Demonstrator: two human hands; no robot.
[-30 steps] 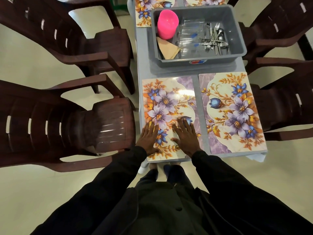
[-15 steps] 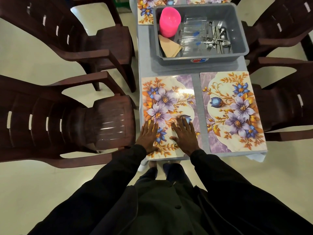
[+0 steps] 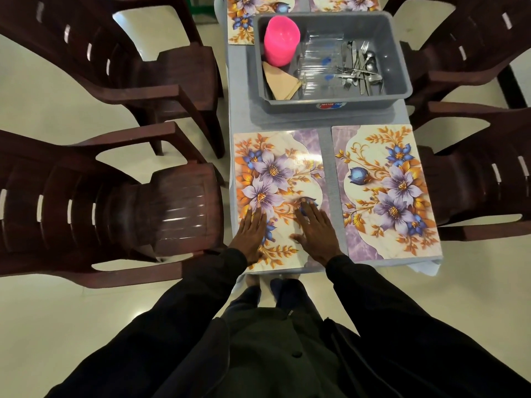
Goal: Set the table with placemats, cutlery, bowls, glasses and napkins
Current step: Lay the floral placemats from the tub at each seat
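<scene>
Grey plastic tub (image 3: 399, 81) stands on the table (image 3: 240, 116); inside it are a pink stack of bowls (image 3: 281, 38), tan napkins (image 3: 280, 83), clear glasses (image 3: 319, 64) lying down and loose cutlery (image 3: 360, 68); on the near side of the tub lie the left placemat (image 3: 275, 173) and the right placemat (image 3: 385, 191), side by side and apart; the left hand (image 3: 253, 234) and right hand (image 3: 317, 231) press flat on the left placemat, fingers straight, gripping nothing.
</scene>
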